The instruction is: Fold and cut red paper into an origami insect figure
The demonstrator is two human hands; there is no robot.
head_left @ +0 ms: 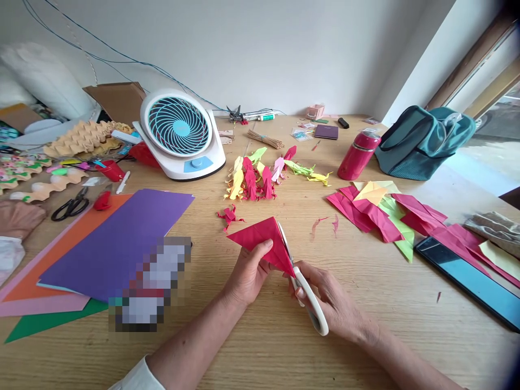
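My left hand [252, 273] pinches a folded red paper triangle [255, 238] over the middle of the table, thumb on top and fingers beneath. White-handled scissors [311, 298] are in my right hand [327, 298], with fingers wrapped round the handles. Their blades lie along the right edge of the red paper; one blade shows in front, and I cannot tell how far the cut runs. Just beyond the paper lies a small red folded-paper figure [230, 216]. Farther back stands a cluster of yellow, red, pink and green folded-paper figures [251, 181].
Coloured paper sheets [122, 238] and a blurred-out object [150, 287] lie at left, near black scissors [71, 208]. A white fan [179, 130] stands behind. Rightward are a red flask [357, 157], folded papers [369, 211], a phone [467, 276] and a teal bag [424, 143].
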